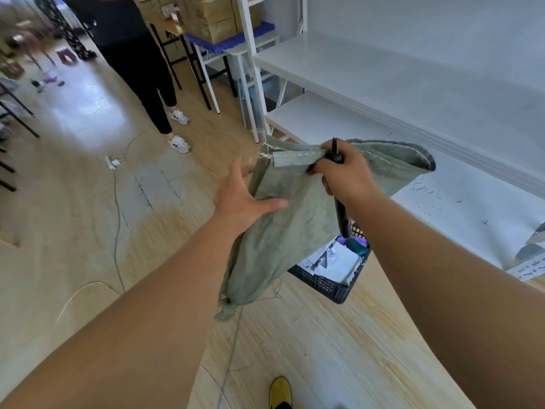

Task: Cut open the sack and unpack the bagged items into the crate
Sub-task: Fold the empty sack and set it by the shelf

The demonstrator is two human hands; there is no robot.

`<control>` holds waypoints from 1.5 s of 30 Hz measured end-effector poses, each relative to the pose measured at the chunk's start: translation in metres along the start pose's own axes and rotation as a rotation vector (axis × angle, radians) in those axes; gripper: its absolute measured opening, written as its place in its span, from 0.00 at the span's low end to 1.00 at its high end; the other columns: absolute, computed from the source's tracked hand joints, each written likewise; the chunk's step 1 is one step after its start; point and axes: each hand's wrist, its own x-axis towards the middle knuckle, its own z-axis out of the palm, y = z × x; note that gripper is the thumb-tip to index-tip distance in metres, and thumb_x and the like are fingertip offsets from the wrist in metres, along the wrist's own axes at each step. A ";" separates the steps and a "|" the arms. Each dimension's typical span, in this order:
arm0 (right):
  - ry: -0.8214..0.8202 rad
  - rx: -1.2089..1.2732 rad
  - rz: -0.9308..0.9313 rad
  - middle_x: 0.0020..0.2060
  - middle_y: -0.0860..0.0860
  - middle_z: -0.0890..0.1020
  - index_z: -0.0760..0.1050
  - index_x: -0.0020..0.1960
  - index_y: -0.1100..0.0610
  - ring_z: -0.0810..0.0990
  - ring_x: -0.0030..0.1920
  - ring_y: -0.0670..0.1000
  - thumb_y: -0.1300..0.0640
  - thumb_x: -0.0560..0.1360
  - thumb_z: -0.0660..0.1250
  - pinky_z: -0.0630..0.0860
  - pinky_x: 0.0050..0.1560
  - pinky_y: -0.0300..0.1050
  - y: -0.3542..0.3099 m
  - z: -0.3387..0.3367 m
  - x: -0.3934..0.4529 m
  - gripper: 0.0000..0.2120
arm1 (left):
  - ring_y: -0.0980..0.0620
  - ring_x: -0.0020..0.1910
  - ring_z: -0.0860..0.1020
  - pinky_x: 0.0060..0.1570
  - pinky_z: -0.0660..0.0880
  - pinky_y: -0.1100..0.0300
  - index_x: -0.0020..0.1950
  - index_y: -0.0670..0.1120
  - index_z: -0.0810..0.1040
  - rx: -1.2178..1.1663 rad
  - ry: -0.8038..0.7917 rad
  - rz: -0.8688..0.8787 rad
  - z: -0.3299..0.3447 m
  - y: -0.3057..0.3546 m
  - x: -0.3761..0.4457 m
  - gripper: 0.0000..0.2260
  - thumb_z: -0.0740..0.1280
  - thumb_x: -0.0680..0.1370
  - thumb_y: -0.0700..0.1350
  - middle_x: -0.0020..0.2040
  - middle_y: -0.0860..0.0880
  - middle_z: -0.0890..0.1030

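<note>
Right hand (343,175) grips sack (283,225) top and a dark tool (339,184); left hand (244,196), fingers spread, touches sack's side. Crate (327,286) of bags below sack.

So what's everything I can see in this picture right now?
sack: one, grey-green, limp, held up above the floor
black tool: one, held with the sack's top edge
crate: one, dark, on the floor behind the sack
bagged items: several, mostly white, in the crate
shelves: white, right
cardboard boxes: brown, top centre
bystander: one, dark clothes, standing
yellow shoe: one, bottom
left hand: open, against the sack
right hand: grip on sack and tool
</note>
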 end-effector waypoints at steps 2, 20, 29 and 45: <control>-0.030 0.016 -0.016 0.34 0.58 0.78 0.74 0.35 0.51 0.68 0.25 0.46 0.67 0.68 0.64 0.64 0.29 0.40 -0.014 0.000 0.002 0.11 | 0.49 0.65 0.73 0.66 0.67 0.44 0.71 0.56 0.64 0.071 -0.135 -0.109 0.006 -0.022 -0.009 0.45 0.81 0.58 0.58 0.65 0.54 0.76; -0.163 -0.557 0.148 0.60 0.53 0.79 0.71 0.68 0.56 0.78 0.60 0.53 0.47 0.61 0.81 0.75 0.57 0.46 0.035 0.020 -0.006 0.40 | 0.47 0.62 0.76 0.63 0.72 0.44 0.68 0.49 0.73 -0.549 -0.154 -0.330 0.047 -0.013 0.019 0.30 0.64 0.70 0.63 0.64 0.49 0.78; 0.031 -0.573 0.116 0.37 0.46 0.78 0.78 0.48 0.53 0.78 0.43 0.52 0.52 0.67 0.76 0.70 0.36 0.40 0.038 0.013 -0.003 0.13 | 0.53 0.58 0.80 0.61 0.74 0.49 0.60 0.53 0.77 -0.456 -0.302 -0.186 0.046 -0.015 0.008 0.36 0.77 0.56 0.67 0.58 0.53 0.82; 0.249 -0.397 0.451 0.35 0.54 0.77 0.74 0.48 0.58 0.79 0.27 0.46 0.43 0.70 0.73 0.76 0.31 0.40 0.085 -0.035 -0.020 0.19 | 0.49 0.49 0.83 0.49 0.78 0.52 0.58 0.45 0.79 -0.983 -0.191 -0.527 0.035 -0.041 -0.011 0.11 0.65 0.79 0.47 0.52 0.47 0.84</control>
